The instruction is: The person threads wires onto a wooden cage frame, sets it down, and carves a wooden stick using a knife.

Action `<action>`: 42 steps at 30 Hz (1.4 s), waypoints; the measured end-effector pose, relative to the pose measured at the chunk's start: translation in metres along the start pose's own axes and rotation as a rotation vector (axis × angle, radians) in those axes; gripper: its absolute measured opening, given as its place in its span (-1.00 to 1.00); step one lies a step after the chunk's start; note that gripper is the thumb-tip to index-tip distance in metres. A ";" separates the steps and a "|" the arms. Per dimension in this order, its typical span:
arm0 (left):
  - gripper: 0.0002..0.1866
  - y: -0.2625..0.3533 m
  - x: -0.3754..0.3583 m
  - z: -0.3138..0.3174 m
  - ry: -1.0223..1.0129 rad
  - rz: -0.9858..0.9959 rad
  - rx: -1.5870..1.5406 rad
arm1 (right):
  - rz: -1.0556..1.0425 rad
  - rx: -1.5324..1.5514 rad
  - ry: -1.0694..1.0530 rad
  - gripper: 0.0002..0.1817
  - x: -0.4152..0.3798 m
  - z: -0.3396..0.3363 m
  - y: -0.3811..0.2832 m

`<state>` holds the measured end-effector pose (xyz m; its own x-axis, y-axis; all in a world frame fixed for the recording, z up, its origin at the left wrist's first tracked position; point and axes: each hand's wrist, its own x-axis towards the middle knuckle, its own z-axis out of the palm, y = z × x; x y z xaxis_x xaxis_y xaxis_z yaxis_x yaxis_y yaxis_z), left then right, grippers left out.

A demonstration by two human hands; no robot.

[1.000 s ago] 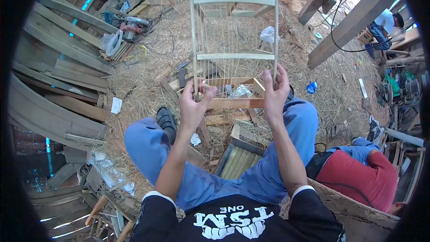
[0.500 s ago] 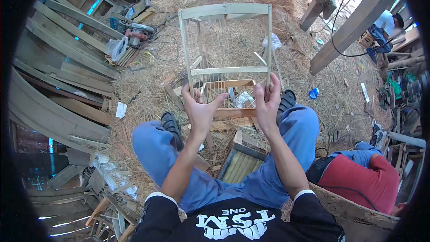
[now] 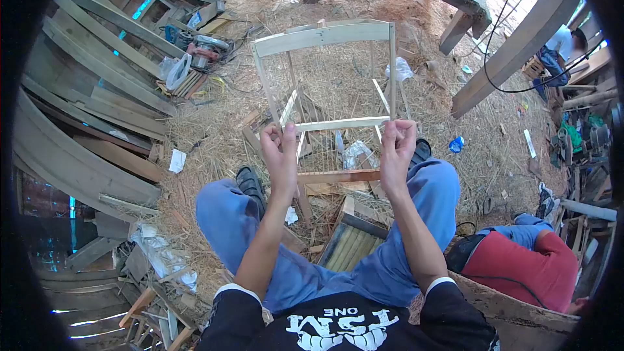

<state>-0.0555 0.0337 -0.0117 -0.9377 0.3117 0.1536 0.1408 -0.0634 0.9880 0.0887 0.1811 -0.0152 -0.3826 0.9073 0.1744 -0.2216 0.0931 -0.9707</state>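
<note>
A pale, unfinished wooden chair frame (image 3: 323, 37) stands between my knees, with a curved top rail and a straight crossbar (image 3: 341, 124) lower down. My left hand (image 3: 279, 159) is closed on its left upright, thumb near the left end of the crossbar. On the other side my right hand (image 3: 396, 156) grips the right upright by the crossbar's right end. A browner front rail (image 3: 339, 176) lies lower, between my wrists. My fingers partly hide both uprights.
Below the frame is a slatted wooden piece (image 3: 351, 237). A circular saw (image 3: 203, 52) lies left near stacked boards (image 3: 97, 107). A person in red (image 3: 520, 266) is close at right; another person (image 3: 556, 55) sits farther back. Straw-like shavings cover the ground.
The chair frame has shifted and its tilt has changed, with the crossbar now nearer me. My thumbs, spread apart earlier, have closed in against the uprights.
</note>
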 end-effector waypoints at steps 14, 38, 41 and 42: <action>-0.75 -0.013 0.006 -0.011 -0.094 0.071 -0.153 | -0.147 -0.478 0.052 -0.68 -0.006 -0.006 0.011; -0.76 -0.014 -0.030 0.015 -0.308 0.026 -0.015 | -0.138 -0.505 -0.160 -0.75 -0.002 0.011 -0.008; -0.76 -0.019 -0.031 0.015 -0.316 -0.012 0.001 | -0.180 -0.553 -0.165 -0.76 0.006 0.002 -0.008; -0.76 -0.019 -0.031 0.016 -0.316 -0.025 0.007 | -0.131 -0.555 -0.205 -0.77 0.005 0.002 -0.009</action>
<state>-0.0238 0.0400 -0.0351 -0.7959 0.5923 0.1252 0.1219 -0.0458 0.9915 0.0868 0.1841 -0.0054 -0.5613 0.7814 0.2727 0.2015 0.4486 -0.8707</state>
